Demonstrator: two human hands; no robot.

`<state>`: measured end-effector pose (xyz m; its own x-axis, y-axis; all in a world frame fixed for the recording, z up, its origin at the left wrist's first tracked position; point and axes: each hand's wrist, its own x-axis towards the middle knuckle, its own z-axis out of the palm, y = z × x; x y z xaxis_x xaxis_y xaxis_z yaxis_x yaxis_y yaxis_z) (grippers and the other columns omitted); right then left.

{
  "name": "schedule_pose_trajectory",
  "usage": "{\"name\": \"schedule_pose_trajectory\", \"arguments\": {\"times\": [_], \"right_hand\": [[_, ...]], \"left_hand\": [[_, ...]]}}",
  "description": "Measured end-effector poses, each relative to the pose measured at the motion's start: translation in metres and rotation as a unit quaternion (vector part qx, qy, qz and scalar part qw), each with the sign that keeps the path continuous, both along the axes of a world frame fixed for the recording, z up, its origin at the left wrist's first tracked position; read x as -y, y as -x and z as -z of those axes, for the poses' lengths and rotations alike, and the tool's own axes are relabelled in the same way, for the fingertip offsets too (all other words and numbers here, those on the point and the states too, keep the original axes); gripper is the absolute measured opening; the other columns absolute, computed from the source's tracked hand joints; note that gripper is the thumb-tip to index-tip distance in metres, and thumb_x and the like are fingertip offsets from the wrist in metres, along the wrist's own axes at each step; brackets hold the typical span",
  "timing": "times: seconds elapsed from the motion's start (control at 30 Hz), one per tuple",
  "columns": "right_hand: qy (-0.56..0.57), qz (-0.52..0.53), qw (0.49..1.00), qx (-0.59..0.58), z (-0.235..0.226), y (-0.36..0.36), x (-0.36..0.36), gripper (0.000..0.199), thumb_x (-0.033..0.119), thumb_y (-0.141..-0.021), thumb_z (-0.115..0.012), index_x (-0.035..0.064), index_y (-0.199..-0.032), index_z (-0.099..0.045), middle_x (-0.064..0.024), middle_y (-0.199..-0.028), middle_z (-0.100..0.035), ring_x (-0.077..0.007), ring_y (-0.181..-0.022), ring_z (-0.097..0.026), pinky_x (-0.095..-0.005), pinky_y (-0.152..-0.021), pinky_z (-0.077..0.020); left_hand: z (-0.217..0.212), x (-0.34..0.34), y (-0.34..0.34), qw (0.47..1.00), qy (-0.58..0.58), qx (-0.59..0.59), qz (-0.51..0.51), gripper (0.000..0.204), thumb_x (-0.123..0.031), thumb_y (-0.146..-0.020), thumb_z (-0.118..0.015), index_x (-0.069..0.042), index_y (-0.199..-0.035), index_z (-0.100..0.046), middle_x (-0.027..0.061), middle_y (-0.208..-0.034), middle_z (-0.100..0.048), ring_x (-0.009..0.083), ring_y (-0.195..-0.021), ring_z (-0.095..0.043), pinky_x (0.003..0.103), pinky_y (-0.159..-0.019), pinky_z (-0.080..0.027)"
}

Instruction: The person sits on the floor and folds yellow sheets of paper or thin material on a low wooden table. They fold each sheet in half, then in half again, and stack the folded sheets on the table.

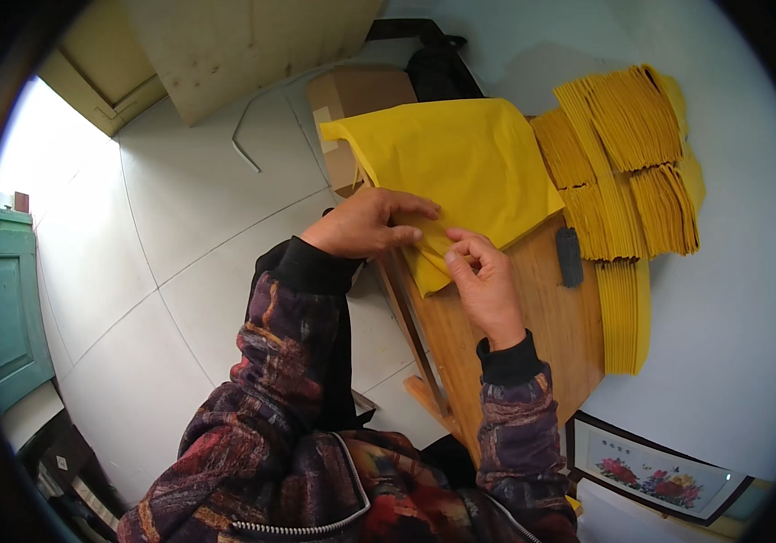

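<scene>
Yellow cloth (483,149) lies spread over the far part of a wooden desk (542,326). One corner of the cloth projects past the left edge of the desk; another points toward the person and lies between the two hands and the bare wood.

The left hand (370,223) is positioned above the left edge of the desk, at the near part of the cloth. Its forearm rises from the lower left, with the wrist inside a black cuff (316,267). The fingers extend to the right, and the thumb runs below them. Thumb and fingers stand partly apart, with yellow showing in the gap and nothing visibly gripped.

The right hand (488,282) is positioned over the near right side of the cloth. Its forearm rises almost straight from below. The fingers bend inward toward the left hand, with the thumb close to the index finger. Whether these fingertips pinch anything cannot be determined. The two hands face each other and do not touch.

A dark grey block (569,257) rests on the desk, to the right of the cloth. Beyond it, stacks of folded yellow cloth (632,127) stand along the right side.
</scene>
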<state>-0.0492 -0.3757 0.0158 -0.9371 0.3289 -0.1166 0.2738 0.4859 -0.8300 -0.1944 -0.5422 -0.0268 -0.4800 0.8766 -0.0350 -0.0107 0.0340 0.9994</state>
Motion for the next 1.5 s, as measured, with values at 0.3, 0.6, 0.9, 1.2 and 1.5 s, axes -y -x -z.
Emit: {"name": "schedule_pose_trajectory", "arguments": {"times": [0.3, 0.6, 0.9, 1.2, 1.5], "right_hand": [[0.013, 0.025, 1.000, 0.009, -0.016, 0.004, -0.001, 0.017, 0.015, -0.097, -0.060, -0.0021, -0.096, -0.064, -0.0048, -0.110, -0.066, -0.0065, -0.077, -0.049, -0.0206, -0.071, -0.0418], [-0.302, -0.012, 0.929, -0.214, -0.011, -0.021, 0.021, 0.028, 0.010, -0.082, -0.072, 0.0006, -0.105, -0.061, -0.0144, -0.100, -0.058, -0.0345, -0.094, -0.056, -0.0434, -0.086, -0.0467], [-0.374, -0.062, 0.920, -0.098, 0.014, -0.021, 0.036, 0.028, 0.010, -0.081, -0.072, 0.0006, -0.105, -0.061, -0.0141, -0.110, -0.059, -0.0353, -0.102, -0.054, -0.0431, -0.089, -0.0463], [-0.206, -0.006, 0.975, -0.081, 0.007, -0.013, 0.023, 0.012, 0.003, -0.083, -0.065, 0.0015, -0.094, -0.062, -0.0138, -0.093, -0.063, -0.0347, -0.091, -0.057, -0.0417, -0.078, -0.0473], [0.002, 0.048, 0.999, -0.021, 0.002, -0.007, 0.011, 0.017, 0.016, -0.092, -0.068, -0.0001, -0.089, -0.063, 0.0003, -0.078, -0.058, -0.0082, -0.070, -0.049, -0.0238, -0.062, -0.0415]], "left_hand": [[0.014, -0.009, -0.002, 0.994, -0.044, -0.092, -0.049, 0.030, -0.006, -0.086, -0.068, 0.001, -0.115, -0.067, 0.0135, -0.125, -0.065, 0.0295, -0.112, -0.063, 0.033, -0.099, -0.047], [0.008, -0.018, -0.009, 0.990, 0.035, -0.034, -0.133, 0.024, -0.013, -0.095, -0.063, 0.002, -0.112, -0.069, 0.0104, -0.100, -0.072, 0.0181, -0.083, -0.065, 0.028, -0.083, -0.052], [0.004, -0.017, -0.012, 0.987, 0.014, 0.004, -0.161, 0.026, -0.016, -0.092, -0.064, 0.004, -0.109, -0.069, 0.0173, -0.093, -0.072, 0.0232, -0.077, -0.066, 0.031, -0.076, -0.052], [0.004, -0.015, -0.007, 0.992, 0.033, 0.000, -0.124, 0.030, -0.020, -0.097, -0.062, 0.004, -0.114, -0.067, 0.0103, -0.095, -0.071, 0.0144, -0.083, -0.063, 0.028, -0.080, -0.051], [0.007, -0.014, -0.006, 0.993, 0.028, -0.016, -0.111, 0.029, -0.020, -0.097, -0.062, 0.003, -0.114, -0.068, 0.0093, -0.094, -0.071, 0.0136, -0.083, -0.062, 0.027, -0.078, -0.051]]}}
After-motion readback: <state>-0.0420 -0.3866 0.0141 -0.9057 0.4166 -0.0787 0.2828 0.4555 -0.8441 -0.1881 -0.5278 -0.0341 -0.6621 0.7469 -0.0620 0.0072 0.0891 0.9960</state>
